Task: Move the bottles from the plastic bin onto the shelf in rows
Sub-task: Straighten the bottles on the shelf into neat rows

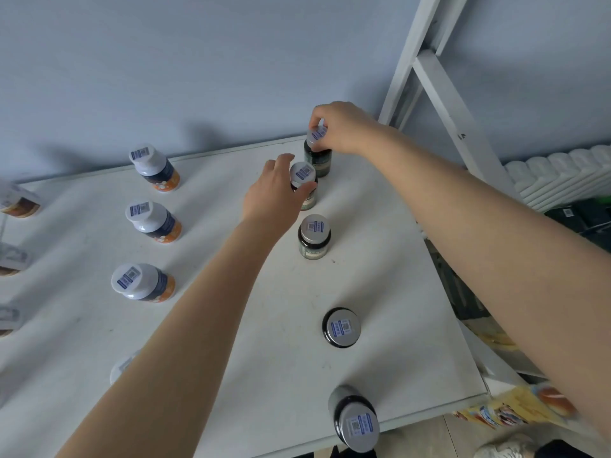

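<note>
On the white shelf (231,325) a row of dark bottles with silver caps runs front to back on the right side. My right hand (340,127) grips the cap of the rearmost dark bottle (319,160), which stands near the shelf's back edge. My left hand (274,193) is wrapped around the second dark bottle (305,180) just in front of it. Three more dark bottles (314,238) (341,327) (357,421) stand nearer to me. A second row of white-capped orange-labelled bottles (153,166) (152,221) (142,282) stands to the left. The plastic bin is out of view.
More bottles sit at the shelf's far left edge (18,203), partly cut off. The white shelf frame upright (439,81) rises at the back right. A white radiator (562,173) lies beyond it. A colourful package (512,411) lies below the shelf's right corner.
</note>
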